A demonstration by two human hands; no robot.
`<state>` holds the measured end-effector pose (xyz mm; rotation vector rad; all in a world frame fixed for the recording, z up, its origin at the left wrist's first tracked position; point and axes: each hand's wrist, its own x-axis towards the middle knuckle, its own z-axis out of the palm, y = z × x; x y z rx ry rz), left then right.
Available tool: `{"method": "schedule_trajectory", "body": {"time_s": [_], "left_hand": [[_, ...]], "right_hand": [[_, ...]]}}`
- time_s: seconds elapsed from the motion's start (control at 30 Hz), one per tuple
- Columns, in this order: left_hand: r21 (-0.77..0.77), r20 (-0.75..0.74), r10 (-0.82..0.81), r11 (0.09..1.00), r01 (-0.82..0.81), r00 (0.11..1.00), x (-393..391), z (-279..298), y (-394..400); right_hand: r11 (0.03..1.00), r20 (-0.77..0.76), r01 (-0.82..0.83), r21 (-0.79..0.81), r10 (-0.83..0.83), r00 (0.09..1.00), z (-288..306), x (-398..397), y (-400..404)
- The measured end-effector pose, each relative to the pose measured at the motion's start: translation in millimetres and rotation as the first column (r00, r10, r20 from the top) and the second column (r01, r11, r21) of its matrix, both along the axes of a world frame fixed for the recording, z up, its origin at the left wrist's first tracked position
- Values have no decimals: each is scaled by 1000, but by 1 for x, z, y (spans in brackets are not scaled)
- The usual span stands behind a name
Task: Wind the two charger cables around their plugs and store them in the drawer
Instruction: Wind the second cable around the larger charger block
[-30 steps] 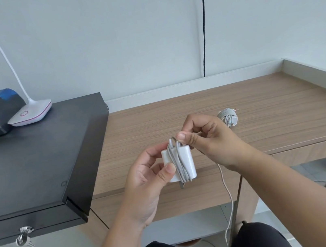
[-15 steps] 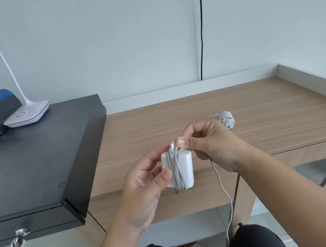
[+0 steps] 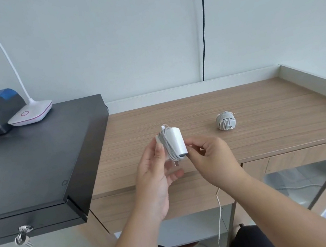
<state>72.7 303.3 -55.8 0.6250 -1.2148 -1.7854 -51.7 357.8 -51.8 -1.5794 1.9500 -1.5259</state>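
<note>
The left hand (image 3: 155, 173) grips the white square charger plug (image 3: 173, 143), long axis upright, above the wooden surface (image 3: 265, 128) front edge. The right hand (image 3: 210, 158) pinches its trailing white cable (image 3: 219, 210), hanging below. The wound grey charger bundle (image 3: 225, 121) lies beyond, nearer the right hand.

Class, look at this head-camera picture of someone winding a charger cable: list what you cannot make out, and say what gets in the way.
1. Head view: the loose cable drops behind the right hand and wrist, so its join to the charger is hidden.
2. Lamp: its head is cut off by the top edge.
3. Second charger: too small to show the plug inside its coils.
4. Drawer: shut, contents unseen.
5. Left hand: fingers behind the charger are hidden.
</note>
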Motion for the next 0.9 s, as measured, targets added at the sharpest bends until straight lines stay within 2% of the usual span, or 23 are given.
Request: {"method": "schedule_trajectory", "body": {"time_s": [0.07, 0.17, 0.27, 0.37, 0.5, 0.57, 0.7, 0.8, 0.9], "left_hand": [[-1, 60, 16, 1000, -16, 998, -1, -1, 0], [41, 64, 6, 999, -9, 998, -2, -1, 0], [58, 95, -51, 997, 45, 994, -3, 1, 1], [36, 88, -29, 999, 25, 996, -3, -1, 1], [74, -29, -59, 995, 61, 998, 6, 3, -7], [38, 17, -106, 994, 105, 994, 11, 4, -11], [28, 96, -132, 991, 129, 987, 12, 4, -10], [48, 84, -153, 988, 150, 985, 9, 2, -6], [50, 70, -181, 983, 178, 981, 6, 2, -2]], "right_hand": [[999, -157, 43, -16, -45, 987, 0, -1, 2], [993, -332, 113, -21, -114, 936, -6, -1, 3], [983, -394, 168, -77, -184, 900, -11, -1, 2], [990, -406, 107, -94, -136, 904, -12, -1, 3], [996, -183, 46, -73, -59, 981, -6, -13, 5], [999, -75, 46, -24, -48, 996, 0, -21, 6], [998, 26, -25, 56, 24, 999, 12, -28, 11], [985, 225, -98, 142, 64, 972, 18, -30, 10], [975, 464, -174, 138, 91, 881, 22, -29, 6]]}}
